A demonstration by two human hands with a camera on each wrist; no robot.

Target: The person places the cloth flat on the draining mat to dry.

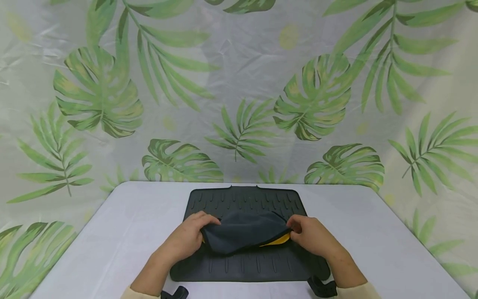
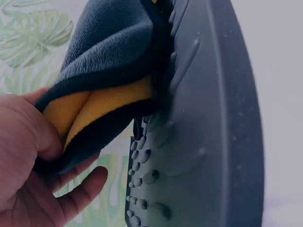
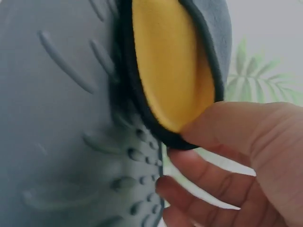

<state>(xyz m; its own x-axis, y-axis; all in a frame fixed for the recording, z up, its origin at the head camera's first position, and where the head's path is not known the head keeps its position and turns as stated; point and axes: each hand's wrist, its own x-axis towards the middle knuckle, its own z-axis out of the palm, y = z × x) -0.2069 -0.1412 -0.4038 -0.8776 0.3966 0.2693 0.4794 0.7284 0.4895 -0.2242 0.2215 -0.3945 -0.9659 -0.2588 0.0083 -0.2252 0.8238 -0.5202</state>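
A dark grey-blue cloth (image 1: 244,232) with a yellow underside and black edging is bunched over the middle of a black ribbed mat (image 1: 257,265). My left hand (image 1: 188,234) pinches its left end; in the left wrist view the thumb presses into the yellow fold (image 2: 102,106) and some other fingers stand away from it. At the opposite end, my right hand (image 1: 313,234) pinches the cloth's corner between thumb and fingers. The right wrist view shows the yellow side (image 3: 165,61) curling open above that grip. The cloth's middle hides part of the mat.
The mat lies on a white table (image 1: 130,224) with rounded far corners. Behind the table hangs a leaf-patterned curtain (image 1: 246,74). Black wrist straps or mounts (image 1: 322,287) show beneath both wrists.
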